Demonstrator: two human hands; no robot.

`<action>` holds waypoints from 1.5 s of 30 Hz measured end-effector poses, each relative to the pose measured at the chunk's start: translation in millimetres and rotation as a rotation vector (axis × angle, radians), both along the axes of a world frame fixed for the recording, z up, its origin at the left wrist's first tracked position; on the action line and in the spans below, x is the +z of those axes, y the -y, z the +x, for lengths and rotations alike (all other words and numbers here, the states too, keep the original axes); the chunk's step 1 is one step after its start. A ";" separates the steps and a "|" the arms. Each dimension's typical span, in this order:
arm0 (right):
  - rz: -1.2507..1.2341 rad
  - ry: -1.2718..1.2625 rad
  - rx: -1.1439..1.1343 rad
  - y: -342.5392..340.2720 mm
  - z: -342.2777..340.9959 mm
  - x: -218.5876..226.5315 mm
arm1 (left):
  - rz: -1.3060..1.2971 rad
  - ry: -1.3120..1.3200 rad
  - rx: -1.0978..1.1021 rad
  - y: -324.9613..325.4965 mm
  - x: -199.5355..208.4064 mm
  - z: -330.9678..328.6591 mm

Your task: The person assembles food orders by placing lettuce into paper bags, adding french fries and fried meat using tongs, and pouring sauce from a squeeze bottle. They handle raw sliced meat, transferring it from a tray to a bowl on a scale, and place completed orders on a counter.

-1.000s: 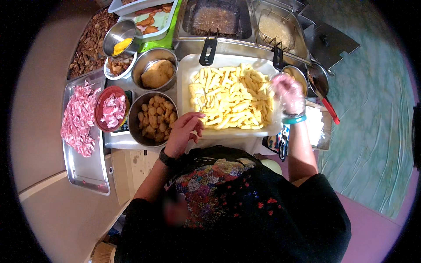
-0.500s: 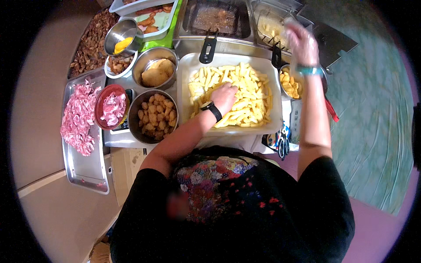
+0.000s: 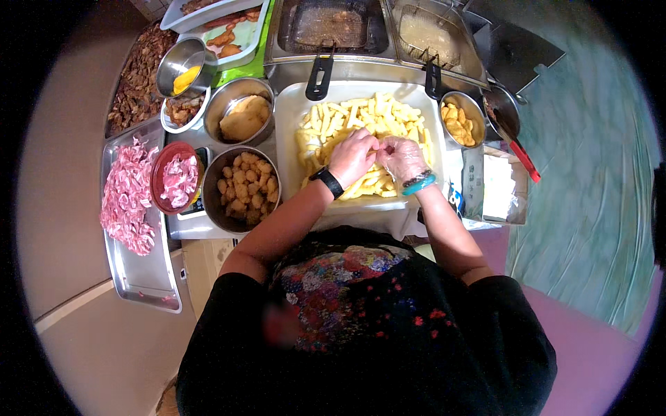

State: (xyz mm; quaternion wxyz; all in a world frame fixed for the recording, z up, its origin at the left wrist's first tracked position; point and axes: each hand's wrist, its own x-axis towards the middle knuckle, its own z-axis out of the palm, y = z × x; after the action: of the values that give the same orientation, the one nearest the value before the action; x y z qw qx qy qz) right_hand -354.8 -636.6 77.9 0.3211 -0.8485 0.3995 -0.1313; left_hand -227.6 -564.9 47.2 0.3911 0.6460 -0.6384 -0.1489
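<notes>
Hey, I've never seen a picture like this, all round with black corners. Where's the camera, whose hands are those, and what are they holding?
There's no robot here. The camera is worn on a person's head, looking down through a wide fisheye lens, so edges curve. The bare left hand and the right hand, in clear plastic, meet over a white tray of pale yellow fries. Whether either grip holds anything is too small to tell. To the left are round browned pieces in a metal pot and pink meat on a metal tray. Beyond the white tray, wire baskets sit in metal vats.
</notes>
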 end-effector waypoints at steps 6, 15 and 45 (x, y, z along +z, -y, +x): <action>0.265 0.148 -0.114 -3.4 -2.4 2.6 | 0.061 -0.022 -0.055 -4.1 0.0 -4.2; 0.997 0.653 -0.387 15.1 -37.7 11.9 | 0.039 -0.287 -0.132 1.4 5.4 -3.2; -0.379 0.505 0.270 24.1 0.0 56.6 | -0.119 -0.202 1.141 -306.9 82.7 60.8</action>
State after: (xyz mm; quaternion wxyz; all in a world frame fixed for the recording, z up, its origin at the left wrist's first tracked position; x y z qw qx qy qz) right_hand -354.7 -660.8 134.5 0.2609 -0.8791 0.1600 -0.3653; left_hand -166.8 -257.9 129.8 0.5041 0.8473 -0.1562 0.0604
